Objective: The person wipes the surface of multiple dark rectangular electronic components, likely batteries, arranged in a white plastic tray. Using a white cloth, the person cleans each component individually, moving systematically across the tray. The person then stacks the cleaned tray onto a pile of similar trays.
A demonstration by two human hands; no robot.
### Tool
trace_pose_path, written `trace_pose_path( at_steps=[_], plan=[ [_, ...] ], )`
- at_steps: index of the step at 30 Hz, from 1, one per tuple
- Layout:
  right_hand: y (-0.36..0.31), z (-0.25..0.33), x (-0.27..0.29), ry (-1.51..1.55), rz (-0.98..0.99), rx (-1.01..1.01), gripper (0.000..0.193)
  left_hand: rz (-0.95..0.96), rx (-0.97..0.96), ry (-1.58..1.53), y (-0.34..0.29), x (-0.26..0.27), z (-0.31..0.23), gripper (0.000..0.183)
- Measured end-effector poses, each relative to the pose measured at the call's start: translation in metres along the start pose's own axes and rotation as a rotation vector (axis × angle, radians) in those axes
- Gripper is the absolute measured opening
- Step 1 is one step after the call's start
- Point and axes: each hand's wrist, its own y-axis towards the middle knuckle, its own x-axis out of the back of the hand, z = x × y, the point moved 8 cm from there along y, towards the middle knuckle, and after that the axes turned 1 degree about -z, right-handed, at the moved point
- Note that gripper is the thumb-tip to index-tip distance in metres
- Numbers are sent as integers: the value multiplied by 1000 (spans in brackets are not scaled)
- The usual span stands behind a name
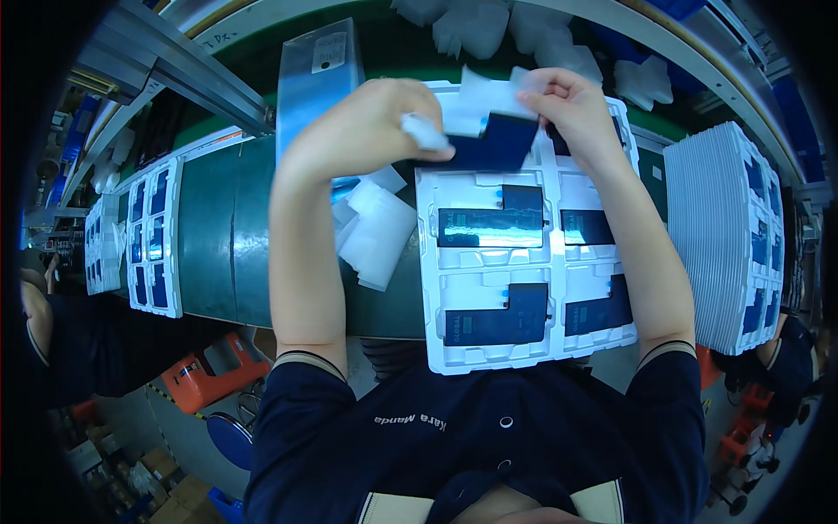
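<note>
A dark, L-shaped flat battery (502, 144) is held over the far part of a white moulded tray (559, 253). My left hand (384, 118) is closed, its fingertips at the battery's left end. Something whitish and crumpled (424, 131) shows at those fingers; I cannot tell what it is. My right hand (572, 109) pinches a translucent white sheet (489, 94) just beyond the battery. More flat batteries lie in the tray's pockets, among them a shiny battery (489, 229) and a matt battery (497, 316) nearer me. My right forearm hides part of the right column.
Loose white sheets (377, 231) lie left of the tray on the green bench (249, 227). Behind them stands a clear bluish box (321, 96). A tall tray stack (711, 236) rises at the right. Another loaded tray (175, 253) is at the left; translucent bundles (471, 31) lie at the back.
</note>
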Motion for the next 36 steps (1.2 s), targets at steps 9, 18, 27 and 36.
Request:
trace_pose_path(
  at_steps=[9, 18, 27, 36],
  plan=[
    [-12, 18, -18, -496, 55, 108, 20, 267, -89, -64, -11, -18, -7, 12],
    [-14, 22, -22, -528, 102, 108, 21, 261, -50, 11, -8, -22, -2, 14],
    [-22, 33, -33, -697, 117, 310, 19, 299, -6, -52, -6, -24, 0, 14],
    [-12, 32, -7, -539, -87, 357, 21, -144, 147, -142, 11, -1, 28, 19]
  ],
)
